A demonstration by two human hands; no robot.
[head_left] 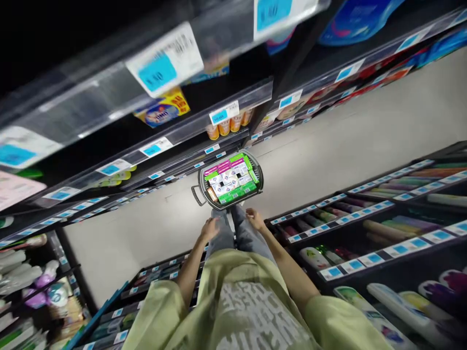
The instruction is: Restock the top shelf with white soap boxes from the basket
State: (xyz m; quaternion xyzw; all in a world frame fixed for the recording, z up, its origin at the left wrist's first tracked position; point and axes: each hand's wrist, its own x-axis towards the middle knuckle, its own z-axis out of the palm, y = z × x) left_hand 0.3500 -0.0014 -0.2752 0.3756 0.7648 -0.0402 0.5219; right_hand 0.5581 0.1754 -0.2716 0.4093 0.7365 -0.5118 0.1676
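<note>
I look down at my own body: a light green shirt and grey trousers. My left hand (209, 227) lies against my left thigh with its fingers stretched downward and nothing in it. My right hand (254, 218) hangs beside my right thigh. Its fingers are small and smeared, so I cannot make out their pose, and no object shows in it. On the floor just ahead of my feet stands a grey shopping basket (200, 187) with a handle. It is packed with several green, pink and white boxes. Neither hand touches it.
I stand in a narrow shop aisle with a pale floor (328, 155). Dark shelves with blue price tags (156, 73) line the left side and hold boxes and orange tubs (224, 127). Shelves of bottles and tubes (394, 228) line the right.
</note>
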